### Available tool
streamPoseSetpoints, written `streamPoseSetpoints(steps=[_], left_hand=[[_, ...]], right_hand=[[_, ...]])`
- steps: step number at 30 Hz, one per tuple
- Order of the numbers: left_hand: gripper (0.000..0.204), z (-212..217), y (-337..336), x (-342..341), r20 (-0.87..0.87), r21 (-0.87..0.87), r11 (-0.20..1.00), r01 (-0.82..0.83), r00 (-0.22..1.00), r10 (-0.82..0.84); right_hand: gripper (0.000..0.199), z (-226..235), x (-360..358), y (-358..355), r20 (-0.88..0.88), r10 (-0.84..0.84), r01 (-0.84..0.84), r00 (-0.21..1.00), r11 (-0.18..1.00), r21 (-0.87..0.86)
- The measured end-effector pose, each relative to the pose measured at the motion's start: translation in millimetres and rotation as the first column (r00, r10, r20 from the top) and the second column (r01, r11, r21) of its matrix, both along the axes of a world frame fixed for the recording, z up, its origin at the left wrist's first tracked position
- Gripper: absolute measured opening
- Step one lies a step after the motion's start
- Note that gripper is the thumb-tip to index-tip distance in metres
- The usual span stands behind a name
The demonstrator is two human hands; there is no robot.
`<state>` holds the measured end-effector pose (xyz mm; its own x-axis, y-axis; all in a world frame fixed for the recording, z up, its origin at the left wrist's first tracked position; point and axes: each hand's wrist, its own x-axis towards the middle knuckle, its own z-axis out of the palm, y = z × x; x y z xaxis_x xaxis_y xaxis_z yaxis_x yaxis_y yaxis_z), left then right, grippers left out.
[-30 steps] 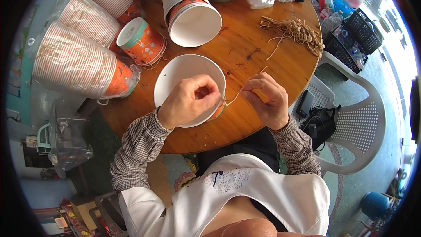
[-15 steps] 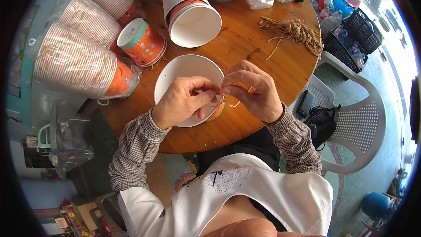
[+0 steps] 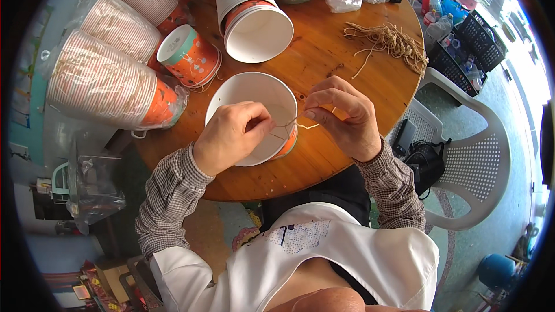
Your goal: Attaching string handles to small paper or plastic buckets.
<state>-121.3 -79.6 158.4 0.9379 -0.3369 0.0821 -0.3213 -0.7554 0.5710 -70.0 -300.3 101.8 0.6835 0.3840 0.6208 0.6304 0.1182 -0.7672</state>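
Observation:
A large paper bucket (image 3: 254, 88), white inside and orange outside, stands on the wooden table with its mouth toward me. Thin pale string (image 3: 309, 126) runs across its right rim between my hands. My left hand (image 3: 236, 134) is over the bucket's near left rim, thumb and fingers pinched on one stretch of string. To the right of the rim, my right hand (image 3: 342, 114) pinches the string's other end between thumb and fingers. Where the string crosses the rim there seems to be a loop or knot, too small to make out.
Wrapped stacks of buckets (image 3: 104, 84) line the table's left side. An upturned orange bucket (image 3: 188, 58) and a white nested stack (image 3: 259, 33) stand beyond. A bundle of twine (image 3: 390, 45) lies at the far right. A plastic chair (image 3: 474, 162) stands right of the table (image 3: 329, 40).
My hands have drawn apart, the left moving left and the right slightly right. The string now stretches between them across the rim.

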Motion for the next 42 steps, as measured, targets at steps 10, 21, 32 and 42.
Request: streamPoseSetpoints(steps=[10,21,32,42], left_hand=[[0.022,-23.0,-4.9,6.5,-0.610,-0.760,0.444,-0.475,0.757,-0.233],[0.018,-25.4,-25.6,3.9,-0.472,-0.732,0.619,-0.284,0.867,-0.160],[0.017,-22.7,-24.6,2.9,-0.286,-0.620,0.758,-0.203,0.958,0.023],[0.009,-32.1,-22.7,1.3,-0.088,-0.554,0.815,-0.172,0.985,0.149]], right_hand=[[0.013,-2.1,-6.2,-8.5,0.011,0.046,-0.045,0.999,0.998,-0.042],[0.013,-7.4,-1.1,7.9,-0.060,-0.009,0.011,0.998,0.999,0.034],[0.017,-31.2,-15.1,17.2,-0.336,0.024,0.014,0.942,0.994,0.109],[0.013,-20.2,-26.7,20.4,-0.217,-0.089,0.104,0.972,0.993,0.058]])
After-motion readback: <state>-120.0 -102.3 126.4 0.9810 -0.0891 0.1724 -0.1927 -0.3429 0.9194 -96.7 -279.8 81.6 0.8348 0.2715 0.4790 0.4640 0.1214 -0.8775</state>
